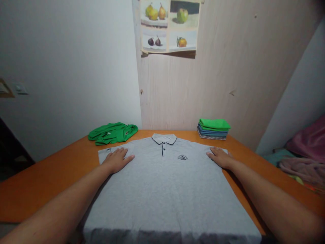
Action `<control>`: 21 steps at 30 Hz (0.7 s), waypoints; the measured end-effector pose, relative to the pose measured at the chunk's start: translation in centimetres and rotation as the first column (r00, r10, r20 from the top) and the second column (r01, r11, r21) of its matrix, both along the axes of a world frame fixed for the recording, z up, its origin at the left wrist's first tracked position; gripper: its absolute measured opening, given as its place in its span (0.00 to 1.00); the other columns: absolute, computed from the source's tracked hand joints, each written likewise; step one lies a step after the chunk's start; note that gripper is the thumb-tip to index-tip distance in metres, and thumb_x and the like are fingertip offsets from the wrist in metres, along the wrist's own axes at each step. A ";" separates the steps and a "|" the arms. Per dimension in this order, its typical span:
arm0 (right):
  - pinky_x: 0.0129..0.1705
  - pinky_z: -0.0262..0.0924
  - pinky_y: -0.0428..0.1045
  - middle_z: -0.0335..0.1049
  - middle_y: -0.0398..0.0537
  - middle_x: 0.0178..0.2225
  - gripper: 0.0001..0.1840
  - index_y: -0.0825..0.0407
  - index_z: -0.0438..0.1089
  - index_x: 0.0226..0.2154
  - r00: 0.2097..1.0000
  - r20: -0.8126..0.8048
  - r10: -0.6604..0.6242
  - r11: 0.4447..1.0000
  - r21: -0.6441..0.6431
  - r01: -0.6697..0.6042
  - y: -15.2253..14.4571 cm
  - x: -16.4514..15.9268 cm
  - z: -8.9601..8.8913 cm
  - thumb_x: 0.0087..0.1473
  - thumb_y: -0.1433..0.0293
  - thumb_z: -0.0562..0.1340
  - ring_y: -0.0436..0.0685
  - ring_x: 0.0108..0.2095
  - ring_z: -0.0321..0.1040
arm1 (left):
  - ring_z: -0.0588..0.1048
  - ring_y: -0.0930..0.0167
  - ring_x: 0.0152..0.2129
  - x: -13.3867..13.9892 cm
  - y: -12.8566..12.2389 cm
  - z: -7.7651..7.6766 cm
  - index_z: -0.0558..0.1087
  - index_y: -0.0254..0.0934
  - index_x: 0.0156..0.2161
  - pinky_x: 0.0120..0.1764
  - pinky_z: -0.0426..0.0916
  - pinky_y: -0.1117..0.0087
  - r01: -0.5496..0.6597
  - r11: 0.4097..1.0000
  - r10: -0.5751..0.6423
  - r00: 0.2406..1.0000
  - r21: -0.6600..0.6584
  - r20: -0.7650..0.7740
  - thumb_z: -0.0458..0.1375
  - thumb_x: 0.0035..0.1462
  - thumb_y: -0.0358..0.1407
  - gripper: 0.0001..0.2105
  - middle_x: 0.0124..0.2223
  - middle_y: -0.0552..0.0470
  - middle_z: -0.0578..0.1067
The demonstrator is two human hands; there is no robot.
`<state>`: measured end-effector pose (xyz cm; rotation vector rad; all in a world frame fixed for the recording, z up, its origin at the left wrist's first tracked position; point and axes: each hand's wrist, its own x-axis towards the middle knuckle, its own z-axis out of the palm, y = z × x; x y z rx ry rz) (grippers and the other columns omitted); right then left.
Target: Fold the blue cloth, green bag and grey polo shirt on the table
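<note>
Behind the grey polo shirt (pixel 165 183), pressed flat by the open left hand (pixel 117 160) and right hand (pixel 219 157), lie a crumpled green shirt (pixel 113 133) and a folded stack (pixel 213 128).

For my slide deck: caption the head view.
Both hands, left hand and right hand, press flat on a grey polo shirt spread on an orange table.

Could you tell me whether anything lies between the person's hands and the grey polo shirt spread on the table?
Nothing visible does. The left hand and right hand both rest flat on the grey polo shirt, one near each sleeve. The crumpled green shirt and folded stack lie apart, farther back.
</note>
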<state>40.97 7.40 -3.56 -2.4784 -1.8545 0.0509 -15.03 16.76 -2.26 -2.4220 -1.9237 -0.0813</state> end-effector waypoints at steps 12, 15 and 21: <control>0.65 0.51 0.63 0.58 0.64 0.66 0.37 0.61 0.65 0.62 0.969 -0.012 0.246 0.962 0.126 -0.243 -3.0 -8.6 1.5 0.66 0.52 0.44 0.70 0.68 0.52 | 0.69 0.60 0.57 -2.5 -3.5 1.1 0.70 0.37 0.58 0.58 0.61 0.62 -0.193 0.958 0.147 0.965 0.211 0.215 0.46 0.66 0.42 0.21 0.60 0.42 0.72; 0.66 0.52 0.60 0.57 0.64 0.67 0.39 0.63 0.63 0.63 0.949 -0.031 0.314 0.941 0.146 -0.306 -3.6 -10.8 0.1 0.66 0.51 0.44 0.69 0.68 0.50 | 0.70 0.58 0.56 -5.4 -3.2 1.5 0.71 0.37 0.58 0.55 0.63 0.61 -0.371 0.913 0.321 0.910 0.171 0.261 0.46 0.66 0.40 0.21 0.59 0.39 0.74; 0.68 0.48 0.62 0.57 0.64 0.67 0.41 0.63 0.61 0.65 0.947 0.067 0.315 0.930 0.180 -0.322 -4.2 -12.1 -3.0 0.65 0.49 0.44 0.69 0.69 0.50 | 0.73 0.49 0.52 -8.5 -2.8 2.1 0.74 0.34 0.54 0.47 0.69 0.55 -0.600 0.799 0.561 0.769 0.043 0.308 0.48 0.63 0.51 0.26 0.57 0.31 0.74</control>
